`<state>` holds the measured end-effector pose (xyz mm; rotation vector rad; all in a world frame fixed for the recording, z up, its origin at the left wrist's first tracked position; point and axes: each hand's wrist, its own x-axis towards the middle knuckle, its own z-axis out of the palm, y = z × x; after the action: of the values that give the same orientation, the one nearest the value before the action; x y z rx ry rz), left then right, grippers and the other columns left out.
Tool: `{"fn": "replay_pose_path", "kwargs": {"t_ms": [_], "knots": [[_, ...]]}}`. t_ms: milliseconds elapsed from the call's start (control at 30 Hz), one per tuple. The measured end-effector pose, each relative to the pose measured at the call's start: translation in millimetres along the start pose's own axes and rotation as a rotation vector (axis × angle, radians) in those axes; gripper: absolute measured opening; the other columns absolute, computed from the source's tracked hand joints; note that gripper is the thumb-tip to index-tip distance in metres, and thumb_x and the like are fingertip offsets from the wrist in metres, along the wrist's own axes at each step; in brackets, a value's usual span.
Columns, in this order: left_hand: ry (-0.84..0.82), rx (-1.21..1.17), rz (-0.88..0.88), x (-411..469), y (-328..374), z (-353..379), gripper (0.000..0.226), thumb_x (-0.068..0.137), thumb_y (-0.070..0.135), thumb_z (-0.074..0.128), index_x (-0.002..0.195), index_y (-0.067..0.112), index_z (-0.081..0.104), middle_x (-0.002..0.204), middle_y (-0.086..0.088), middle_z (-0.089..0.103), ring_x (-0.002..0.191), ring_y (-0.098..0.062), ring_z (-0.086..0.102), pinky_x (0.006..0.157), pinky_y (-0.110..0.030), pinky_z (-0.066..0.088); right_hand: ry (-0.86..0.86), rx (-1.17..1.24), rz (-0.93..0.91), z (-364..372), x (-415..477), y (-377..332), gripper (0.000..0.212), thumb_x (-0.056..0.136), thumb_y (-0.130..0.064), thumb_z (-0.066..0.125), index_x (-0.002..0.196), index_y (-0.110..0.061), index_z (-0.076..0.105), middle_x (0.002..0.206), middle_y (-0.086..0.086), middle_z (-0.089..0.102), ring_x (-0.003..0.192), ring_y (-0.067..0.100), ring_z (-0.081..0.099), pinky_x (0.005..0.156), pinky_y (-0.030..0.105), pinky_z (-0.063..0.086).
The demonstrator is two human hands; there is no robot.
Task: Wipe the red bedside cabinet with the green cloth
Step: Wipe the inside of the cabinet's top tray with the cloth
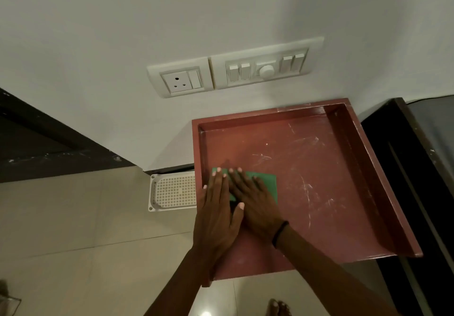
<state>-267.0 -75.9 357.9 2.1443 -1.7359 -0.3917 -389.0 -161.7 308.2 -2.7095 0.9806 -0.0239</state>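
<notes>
Red bedside cabinet (319,180) top (scratched), both hands flat, spread on green cloth (266,183), long axis left-right

A plain white wall (172,16) is filling the upper half of the frame. Two white switch plates are sitting on it at centre: a socket plate (181,80) and, touching its right side, a panel (266,66) carrying rocker switches and a round dial. Beige floor tiles (73,217) are spreading across the lower left, reflecting light at the bottom edge. Dark furniture, possibly a bed frame (412,168), is standing at the right.
</notes>
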Motion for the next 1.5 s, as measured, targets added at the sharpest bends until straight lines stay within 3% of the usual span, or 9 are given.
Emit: {"fn": "replay_pose_path", "kwargs": {"t_ms": [200, 367, 500, 667, 933, 1033, 1133, 1400, 1500], "knots": [[0.036, -0.033, -0.002, 7.4, 0.0, 6.0, 0.067, 0.103, 0.046, 0.032, 0.157, 0.009, 0.024, 0.167, -0.005, 0.018, 0.155, -0.016, 0.013, 0.124, -0.042, 0.019, -0.006, 0.037, 0.261, -28.3, 86.2, 59.4, 0.067, 0.094, -0.01, 0.042, 0.157, -0.02, 0.024, 0.166, 0.005, 0.019, 0.154, 0.029, 0.012, 0.116, 0.057, 0.025], [0.01, -0.04, -0.019, 14.5, 4.3, 1.9, 0.068, 0.104, 0.052, 0.022, 0.159, 0.012, 0.017, 0.168, -0.002, 0.011, 0.155, -0.012, 0.005, 0.126, -0.037, 0.009, -0.018, 0.125, 0.273, -13.9, 54.0, 13.5, 0.065, 0.102, -0.024, 0.042, 0.159, -0.019, 0.013, 0.167, 0.006, 0.006, 0.154, 0.03, 0.001, 0.122, 0.058, 0.01], [-0.018, -0.041, -0.03, 18.8, 4.3, -1.2, 0.073, 0.103, 0.059, 0.011, 0.16, 0.014, 0.015, 0.169, 0.0, 0.005, 0.155, -0.009, -0.001, 0.127, -0.038, 0.007, 0.017, 0.055, 0.194, 7.1, -27.3, -44.3, 0.069, 0.097, -0.045, 0.045, 0.157, -0.02, 0.023, 0.164, 0.009, 0.022, 0.15, 0.034, 0.022, 0.116, 0.056, 0.019], [-0.025, -0.021, -0.008, 22.6, 9.4, -7.6, 0.074, 0.102, 0.062, 0.011, 0.159, 0.014, 0.017, 0.168, -0.003, 0.012, 0.155, -0.015, 0.006, 0.125, -0.039, 0.008, -0.057, 0.088, 0.141, 14.2, -113.9, -89.9, 0.073, 0.078, -0.018, 0.039, 0.151, -0.023, 0.04, 0.16, 0.002, 0.034, 0.147, 0.028, 0.032, 0.108, 0.054, 0.043], [-0.066, 0.049, 0.1, 15.9, 2.7, -0.6, 0.065, 0.102, 0.055, 0.032, 0.152, 0.013, 0.039, 0.161, -0.008, 0.034, 0.149, -0.024, 0.031, 0.12, -0.047, 0.027, 0.047, 0.013, 0.306, -10.3, -59.2, 36.9, 0.071, 0.094, -0.02, 0.042, 0.159, -0.023, 0.015, 0.167, 0.002, 0.012, 0.154, 0.026, 0.012, 0.118, 0.049, 0.021], [-0.064, 0.109, 0.146, 11.1, -10.7, 1.7, 0.063, 0.102, 0.052, 0.035, 0.152, 0.013, 0.038, 0.161, -0.006, 0.034, 0.15, -0.021, 0.027, 0.124, -0.044, 0.019, 0.073, 0.006, 0.515, -30.8, -15.6, 102.9, 0.071, 0.092, -0.015, 0.039, 0.159, -0.021, 0.016, 0.167, 0.005, 0.013, 0.154, 0.029, 0.012, 0.116, 0.057, 0.026], [-0.08, 0.152, 0.16, 12.7, -22.1, 0.5, 0.065, 0.101, 0.053, 0.035, 0.153, 0.012, 0.037, 0.16, -0.007, 0.035, 0.15, -0.021, 0.028, 0.124, -0.04, 0.012, 0.086, 0.071, 0.676, -41.6, 36.3, 118.0, 0.071, 0.094, -0.016, 0.042, 0.159, -0.018, 0.013, 0.167, 0.011, 0.009, 0.153, 0.036, 0.006, 0.119, 0.062, 0.016], [-0.344, 0.386, 0.164, 24.9, -17.7, 13.0, 0.098, 0.084, 0.077, 0.036, 0.152, 0.007, 0.038, 0.157, -0.018, 0.037, 0.145, -0.035, 0.037, 0.113, -0.052, 0.038, -0.001, 0.044, 0.251, -32.5, 32.9, 73.2, 0.073, 0.093, -0.017, 0.041, 0.159, -0.03, 0.013, 0.168, 0.004, 0.009, 0.154, 0.031, 0.005, 0.119, 0.058, 0.012], [-0.35, 0.345, 0.153, 24.6, -17.4, 10.7, 0.103, 0.082, 0.081, 0.035, 0.156, 0.01, 0.029, 0.163, -0.016, 0.027, 0.149, -0.034, 0.03, 0.112, -0.052, 0.038, 0.032, -0.003, 0.354, -41.5, 9.3, 117.7, 0.071, 0.091, -0.018, 0.036, 0.158, -0.031, 0.019, 0.166, 0.002, 0.016, 0.153, 0.03, 0.014, 0.116, 0.058, 0.024]]}}
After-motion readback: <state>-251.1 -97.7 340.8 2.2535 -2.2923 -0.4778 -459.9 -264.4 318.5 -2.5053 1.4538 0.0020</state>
